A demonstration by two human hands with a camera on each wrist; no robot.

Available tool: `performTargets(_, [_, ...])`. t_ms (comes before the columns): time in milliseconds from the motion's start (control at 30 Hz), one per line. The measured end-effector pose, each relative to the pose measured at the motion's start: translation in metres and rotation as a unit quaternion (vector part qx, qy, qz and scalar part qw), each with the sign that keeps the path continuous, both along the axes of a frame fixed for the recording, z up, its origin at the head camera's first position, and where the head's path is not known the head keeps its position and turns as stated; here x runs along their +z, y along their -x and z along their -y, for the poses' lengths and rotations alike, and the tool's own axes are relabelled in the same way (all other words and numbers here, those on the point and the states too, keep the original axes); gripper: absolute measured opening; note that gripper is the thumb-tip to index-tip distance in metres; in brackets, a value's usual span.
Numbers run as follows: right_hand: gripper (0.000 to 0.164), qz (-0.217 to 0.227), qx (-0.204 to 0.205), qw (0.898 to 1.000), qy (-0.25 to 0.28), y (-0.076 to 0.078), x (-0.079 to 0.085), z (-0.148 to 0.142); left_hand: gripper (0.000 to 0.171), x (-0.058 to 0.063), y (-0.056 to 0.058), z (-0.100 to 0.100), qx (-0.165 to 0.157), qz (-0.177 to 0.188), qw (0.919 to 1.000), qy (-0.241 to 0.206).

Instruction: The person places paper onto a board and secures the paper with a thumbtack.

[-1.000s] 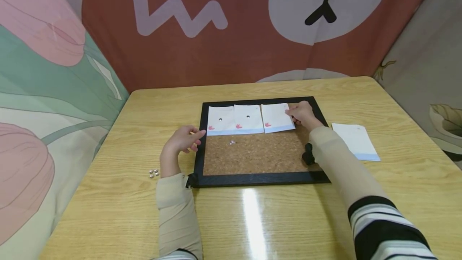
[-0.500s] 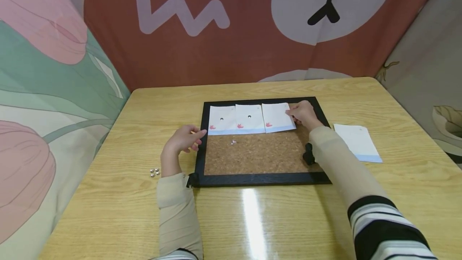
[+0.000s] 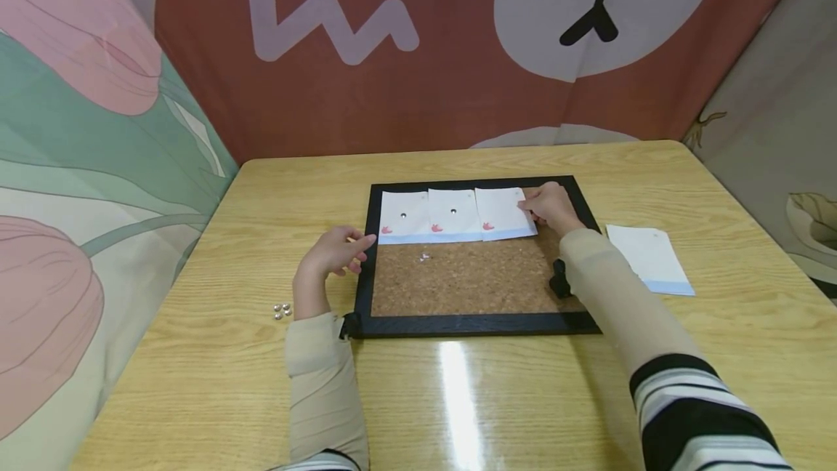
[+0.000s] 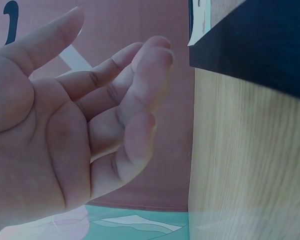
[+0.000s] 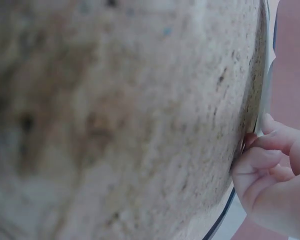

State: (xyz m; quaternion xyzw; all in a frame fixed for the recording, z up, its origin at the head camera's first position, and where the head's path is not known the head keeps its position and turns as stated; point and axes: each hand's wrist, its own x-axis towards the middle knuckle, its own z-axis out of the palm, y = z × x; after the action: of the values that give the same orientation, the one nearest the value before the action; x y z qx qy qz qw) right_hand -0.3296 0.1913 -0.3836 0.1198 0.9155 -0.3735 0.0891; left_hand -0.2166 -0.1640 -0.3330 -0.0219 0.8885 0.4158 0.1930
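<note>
A cork board (image 3: 471,278) in a black frame lies on the table. Across its upper part sit three white paper sheets with blue lower edges and small red prints. The left sheet (image 3: 397,224) and middle sheet (image 3: 461,227) each bear a round silver pushpin. On the right sheet (image 3: 502,208) no pin shows; my right hand (image 3: 552,207) pinches its right edge between thumb and fingers. My left hand (image 3: 332,251) hovers beside the frame's left side, fingers loosely bent; its palm (image 4: 50,135) holds nothing in the left wrist view.
Several silver pushpins (image 3: 282,310) lie on the table left of the board. A small clear-looking piece (image 3: 425,257) rests on the cork below the sheets. Another white sheet (image 3: 649,259) lies right of the board, partly behind my right sleeve. Printed cloth hangs behind the table (image 3: 203,369).
The right sheet has straightened slightly and lies closer in line with the middle one. Both hands stay almost in place; the whole view shifts a little.
</note>
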Motion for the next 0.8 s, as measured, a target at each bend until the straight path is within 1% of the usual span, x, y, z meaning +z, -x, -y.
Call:
performTargets(67, [0.019,-0.012,0.011,1.000,-0.018,-0.002,0.001,0.002,0.042,0.000,0.000,0.000,0.000,0.000,1.0000,0.001])
performTargets(100, [0.020,-0.023,0.023,0.999,-0.034,-0.004,0.002,0.003,0.042,0.000,0.000,0.000,0.001,0.001,1.0000,0.001])
performTargets(167, [0.025,-0.048,0.061,0.994,-0.077,-0.006,0.005,0.006,0.042,0.000,0.000,0.000,0.002,0.002,1.0000,0.000])
performTargets(200, [0.029,-0.059,0.085,0.989,-0.109,-0.007,0.007,0.008,0.042,0.000,0.000,0.000,0.003,0.002,1.0000,0.000])
performTargets(267, [0.038,-0.080,0.133,0.974,-0.164,-0.008,0.010,0.013,0.042,0.000,0.000,0.001,0.003,0.003,1.0000,0.000])
performTargets(367, [0.043,-0.086,0.212,0.950,-0.213,-0.005,0.012,0.020,0.042,0.000,0.000,0.002,0.000,0.003,1.0000,-0.001])
performTargets(433, [0.045,-0.083,0.261,0.934,-0.229,-0.002,0.009,0.022,0.041,0.000,0.000,0.001,-0.003,0.003,1.0000,-0.002])
performTargets(533, [0.049,-0.089,0.335,0.905,-0.246,0.002,0.003,0.023,0.040,0.000,0.000,0.001,-0.004,0.004,1.0000,-0.002])
performTargets(567, [0.050,-0.082,0.346,0.901,-0.248,0.001,0.001,0.023,0.040,0.000,0.000,0.001,-0.004,0.004,1.0000,-0.002])
performTargets(633, [0.055,-0.067,0.361,0.897,-0.247,-0.001,0.001,0.022,0.040,-0.001,0.000,0.001,-0.004,0.005,1.0000,-0.002])
performTargets(767, [0.059,-0.029,0.364,0.894,-0.259,-0.007,0.003,0.025,0.039,-0.002,0.001,-0.001,-0.004,0.000,1.0000,-0.003])
performTargets(800, [0.060,-0.025,0.368,0.890,-0.268,-0.008,0.003,0.026,0.039,-0.003,0.001,-0.001,-0.004,-0.002,1.0000,-0.003])
